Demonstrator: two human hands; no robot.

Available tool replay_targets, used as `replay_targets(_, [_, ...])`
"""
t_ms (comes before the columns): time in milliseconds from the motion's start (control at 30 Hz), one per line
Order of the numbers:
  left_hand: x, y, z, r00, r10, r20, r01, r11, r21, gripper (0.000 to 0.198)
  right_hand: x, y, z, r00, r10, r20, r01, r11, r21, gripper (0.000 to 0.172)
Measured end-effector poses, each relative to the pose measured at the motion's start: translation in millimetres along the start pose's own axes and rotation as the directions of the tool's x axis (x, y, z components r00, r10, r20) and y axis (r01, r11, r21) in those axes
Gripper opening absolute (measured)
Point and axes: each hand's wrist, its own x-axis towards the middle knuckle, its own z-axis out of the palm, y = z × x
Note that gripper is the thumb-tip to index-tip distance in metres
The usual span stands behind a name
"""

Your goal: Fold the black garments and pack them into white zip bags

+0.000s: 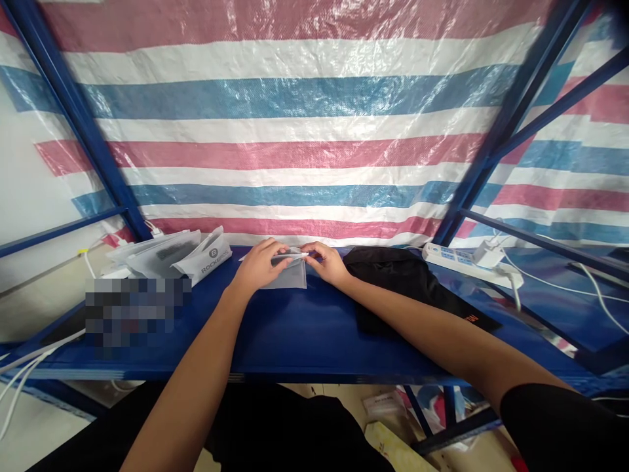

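Note:
A translucent grey plastic pouch [291,278] lies on the blue shelf, its pale upper edge raised toward me. My left hand [263,262] is closed around the left part of that edge, thumb in front and fingers behind. At the right end of the same edge, the thumb and fingertips of my right hand [328,263] pinch together. Whether anything is inside the pouch I cannot tell. A black cloth item [388,262] with small orange lettering lies just right of my right hand, partly under my forearm.
Several translucent pouches, one a lettered pouch [211,257], stand at the left beside a blurred patch. A white power strip [472,267] with plugs and cables is at the right. Blue metal posts [476,157] and a striped plastic sheet [304,154] bound the blue shelf [295,334].

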Motion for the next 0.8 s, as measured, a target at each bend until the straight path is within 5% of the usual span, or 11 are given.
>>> replay_targets(300, [7.9, 6.9, 18.9, 0.989, 0.140, -0.046, -0.140, 0.990, -0.004, 0.024, 1.5, -18.8, 2.1, 0.987, -0.149, 0.059, 0.150, 0.989, -0.006, 0.033])
replay_targets(433, [3.8, -7.7, 2.0, 0.992, 0.045, -0.115, -0.033, 0.994, 0.105, 0.025, 5.8, -13.5, -2.9, 0.999, 0.011, -0.051, -0.009, 0.999, 0.037, 0.036])
replay_targets(600, [-9.3, -37.3, -26.1, 0.950, -0.167, -0.265, 0.223, 0.955, 0.195, 0.024, 8.1, 6.3, -9.4, 0.933, 0.307, -0.189, -0.276, 0.945, 0.177, 0.049])
replay_targets(800, [-7.6, -34.7, -30.4, 0.948, -0.220, -0.229, 0.228, 0.974, 0.009, 0.028, 4.8, 0.0, -6.1, 0.961, 0.231, -0.150, -0.217, 0.970, 0.107, 0.046])
